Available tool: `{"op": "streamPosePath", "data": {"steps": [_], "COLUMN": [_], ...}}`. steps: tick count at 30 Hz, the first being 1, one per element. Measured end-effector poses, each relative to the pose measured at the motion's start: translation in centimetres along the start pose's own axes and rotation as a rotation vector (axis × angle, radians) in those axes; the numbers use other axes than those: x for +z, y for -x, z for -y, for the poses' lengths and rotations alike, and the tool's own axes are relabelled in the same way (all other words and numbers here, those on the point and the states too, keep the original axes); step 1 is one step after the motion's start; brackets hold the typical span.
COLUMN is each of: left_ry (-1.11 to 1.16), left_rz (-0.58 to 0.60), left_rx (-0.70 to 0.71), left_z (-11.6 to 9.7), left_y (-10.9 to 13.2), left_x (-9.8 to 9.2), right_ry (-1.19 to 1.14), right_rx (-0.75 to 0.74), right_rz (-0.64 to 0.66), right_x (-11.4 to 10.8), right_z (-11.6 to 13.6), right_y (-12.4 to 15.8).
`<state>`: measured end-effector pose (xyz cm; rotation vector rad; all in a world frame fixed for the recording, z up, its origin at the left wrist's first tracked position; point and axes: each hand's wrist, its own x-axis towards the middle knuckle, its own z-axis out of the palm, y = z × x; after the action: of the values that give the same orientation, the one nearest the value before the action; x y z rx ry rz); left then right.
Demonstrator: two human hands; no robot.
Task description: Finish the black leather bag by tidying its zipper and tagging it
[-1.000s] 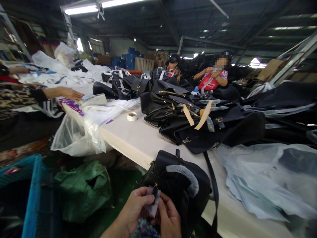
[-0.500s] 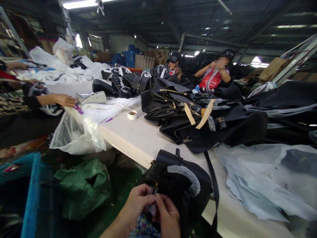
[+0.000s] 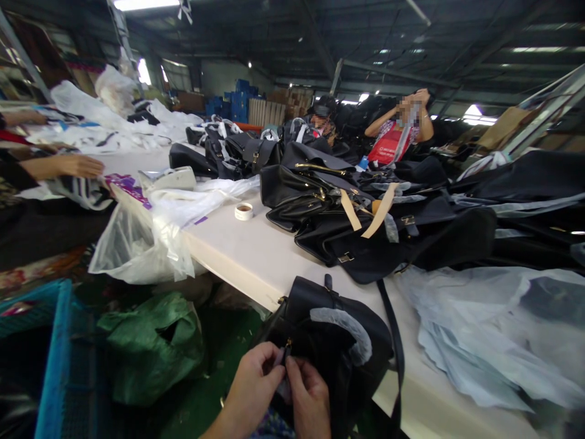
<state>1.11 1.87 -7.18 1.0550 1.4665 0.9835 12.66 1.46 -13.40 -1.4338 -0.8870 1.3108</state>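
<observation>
A black handbag (image 3: pixel 340 299) leans at the near table edge, its handle (image 3: pixel 350 329) wrapped in clear plastic. My left hand (image 3: pixel 256 381) is closed in a pinch at the lower end of a dark zipper pull (image 3: pixel 287 350), which hangs from gold hardware on the bag's side. Against it, my right hand (image 3: pixel 309 390) pinches the same pull, thumb tip close to the left thumb. A pale, thin scrap of wrapping (image 3: pixel 283 387) shows between the hands; its lower part is partly hidden by the fingers.
Black bags (image 3: pixel 338 213) are heaped on the white table (image 3: pixel 237 256), near a tape roll (image 3: pixel 244 211). Plastic sheets (image 3: pixel 484 341) lie at right. A green sack (image 3: pixel 153 347) and blue crate (image 3: pixel 57 366) stand at left. Co-workers' hands (image 3: pixel 64 166) are at far left.
My hands stay at the zipper pull with only slight finger shifts. At left, a co-worker's hand has drawn back from the purple-marked plastic. Another person across the table has raised their hands.
</observation>
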Motion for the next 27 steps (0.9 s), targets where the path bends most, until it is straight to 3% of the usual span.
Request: {"op": "streamPosePath", "data": {"steps": [3, 6, 8, 12, 21, 27], "left_ry": [-0.019, 0.203, 0.376, 0.471, 0.459, 0.449], "left_rz": [0.094, 0.272, 0.319, 0.311, 0.245, 0.173], "left_rx": [0.021, -0.098, -0.204, -0.304, -0.301, -0.289], "left_z": [-0.6, -1.0, -0.9, 0.1, 0.9, 1.0], "left_y": [0.3, -0.1, -0.7, -1.9, -2.5, -2.3], "left_x": [-0.8, -2.0, -2.6, -2.5, -1.0, -0.3], "right_ry": [0.005, -0.041, -0.090, -0.159, -0.191, -0.202], "right_rx": [0.014, -0.002, 0.019, 0.090, 0.086, 0.040], "right_rz": [0.049, 0.040, 0.034, 0.074, 0.065, 0.125], "right_x": [-0.2, 0.0, 0.2, 0.6, 0.6, 0.6], "right_z": [0.4, 0.9, 1.2, 1.9, 2.5, 2.5], "right_y": [0.0, 0.2, 0.3, 0.4, 0.3, 0.4]}}
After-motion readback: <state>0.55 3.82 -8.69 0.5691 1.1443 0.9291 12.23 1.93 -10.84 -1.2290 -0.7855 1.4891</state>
